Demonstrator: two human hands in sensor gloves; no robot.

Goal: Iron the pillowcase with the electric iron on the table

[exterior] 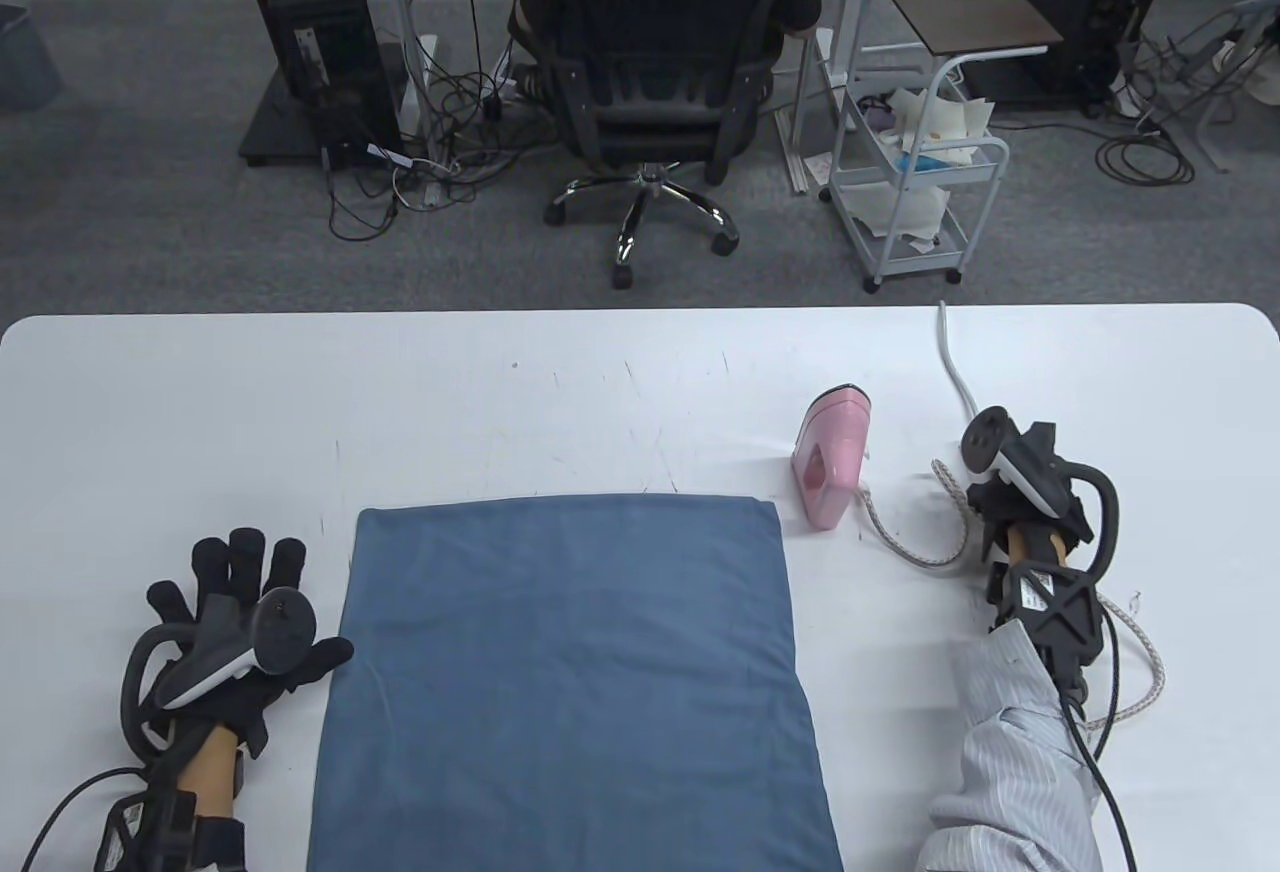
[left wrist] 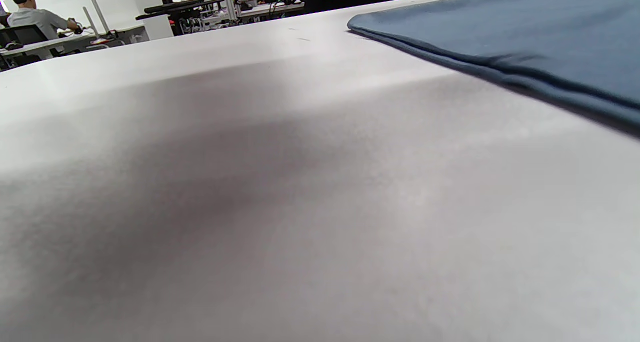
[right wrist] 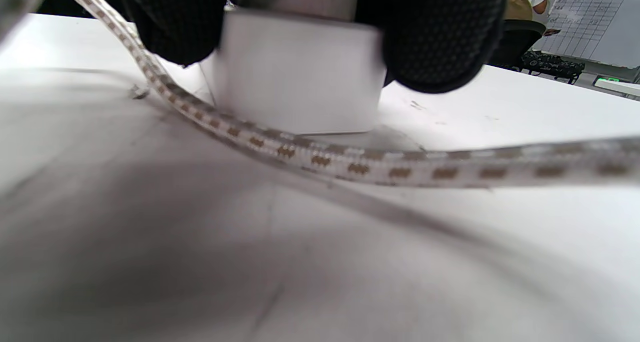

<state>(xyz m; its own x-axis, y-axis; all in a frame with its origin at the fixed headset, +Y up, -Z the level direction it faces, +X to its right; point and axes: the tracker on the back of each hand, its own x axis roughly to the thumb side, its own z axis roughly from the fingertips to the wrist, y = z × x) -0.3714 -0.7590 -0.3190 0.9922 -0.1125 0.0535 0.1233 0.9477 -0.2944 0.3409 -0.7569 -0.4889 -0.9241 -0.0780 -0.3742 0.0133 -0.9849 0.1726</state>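
Note:
A blue pillowcase lies flat on the white table; its edge also shows in the left wrist view. A pink electric iron sits just beyond its far right corner. My left hand rests flat on the table to the left of the pillowcase, fingers spread, holding nothing. My right hand is to the right of the iron. In the right wrist view its fingers grip a white block set on the table. The iron's braided cord runs right under it.
The braided cord loops from the iron past my right wrist. A white cable runs from my right hand over the table's far edge. An office chair and a white cart stand on the floor beyond.

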